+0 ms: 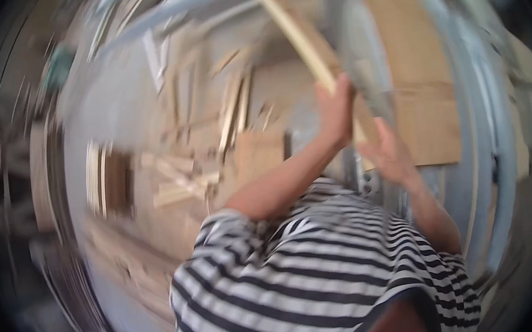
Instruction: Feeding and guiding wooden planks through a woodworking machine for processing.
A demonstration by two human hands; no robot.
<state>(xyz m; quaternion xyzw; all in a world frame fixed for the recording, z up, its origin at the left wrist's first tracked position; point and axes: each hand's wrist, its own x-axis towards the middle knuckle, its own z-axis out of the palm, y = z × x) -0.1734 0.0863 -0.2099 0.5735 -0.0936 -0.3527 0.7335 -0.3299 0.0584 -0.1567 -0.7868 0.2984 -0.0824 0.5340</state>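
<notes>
A long pale wooden strip (298, 31) slants from the top edge of the view down to the right of the middle. My left hand (336, 111) is closed round its lower part. Close to the strip's near end, my right hand (391, 154) has its thumb and fingers on either side of the wood. Motion smears both hands, and some of the fingers are hidden. To the right of the strip lies a flat brown cardboard sheet (427, 112), apart from the left hand.
Several loose wooden strips (233, 108) lie scattered on the floor to the left. A stack of upright boards (110, 181) stands farther left, with a square wooden piece (260, 154) nearer the middle. A pale blue-grey metal frame (501, 143) runs along the right side.
</notes>
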